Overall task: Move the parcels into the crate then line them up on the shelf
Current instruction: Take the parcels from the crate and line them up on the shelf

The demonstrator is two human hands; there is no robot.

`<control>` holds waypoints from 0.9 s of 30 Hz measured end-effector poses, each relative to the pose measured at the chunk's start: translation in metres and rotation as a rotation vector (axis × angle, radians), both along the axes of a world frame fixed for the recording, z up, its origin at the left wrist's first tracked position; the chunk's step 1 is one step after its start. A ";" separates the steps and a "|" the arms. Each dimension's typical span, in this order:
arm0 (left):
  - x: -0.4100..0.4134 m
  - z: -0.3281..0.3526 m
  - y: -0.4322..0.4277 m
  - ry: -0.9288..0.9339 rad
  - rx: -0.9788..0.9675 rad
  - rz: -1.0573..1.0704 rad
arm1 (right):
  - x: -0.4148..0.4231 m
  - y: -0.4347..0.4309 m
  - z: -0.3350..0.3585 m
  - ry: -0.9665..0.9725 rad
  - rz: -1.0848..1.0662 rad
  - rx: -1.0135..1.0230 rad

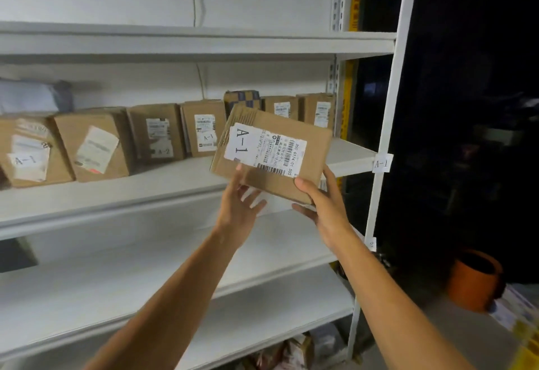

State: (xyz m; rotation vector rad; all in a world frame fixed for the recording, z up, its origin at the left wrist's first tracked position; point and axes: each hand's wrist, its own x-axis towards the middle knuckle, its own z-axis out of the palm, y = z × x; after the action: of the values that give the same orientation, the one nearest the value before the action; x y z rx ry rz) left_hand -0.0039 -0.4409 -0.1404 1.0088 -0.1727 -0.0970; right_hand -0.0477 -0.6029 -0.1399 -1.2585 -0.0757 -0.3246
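Head view: parcel (271,150) marked A-1 held tilted just in front of the shelf (350,156), label facing out, likely to match the shelf's A-1 tag (382,163). Right hand (323,203) grips its lower corner; left hand (242,203), fingers spread, steadies the bottom edge.

The raised parcel (271,150) hides the lower part of the checkered box (242,98) in the row behind. The frame's left edge cuts the leftmost box (26,150) and a blurred grey bag (32,95) above it. Fine label print is too small to read. The upper right is too dark to make out.
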 end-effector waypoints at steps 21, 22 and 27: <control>0.037 -0.038 0.133 -0.159 0.129 -0.157 | 0.076 0.131 0.028 -0.099 0.020 -0.031; 0.039 -0.040 0.135 -0.151 0.108 -0.137 | 0.080 0.142 0.026 -0.099 0.033 -0.074; 0.052 -0.041 0.156 -0.131 0.074 -0.052 | 0.098 0.176 0.022 -0.064 0.067 -0.066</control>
State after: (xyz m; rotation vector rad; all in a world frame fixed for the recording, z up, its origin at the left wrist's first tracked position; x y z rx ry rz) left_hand 0.0478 -0.2851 -0.1814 1.0853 -0.3172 -0.0857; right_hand 0.0501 -0.4267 -0.1177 -1.3082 -0.1843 -0.3068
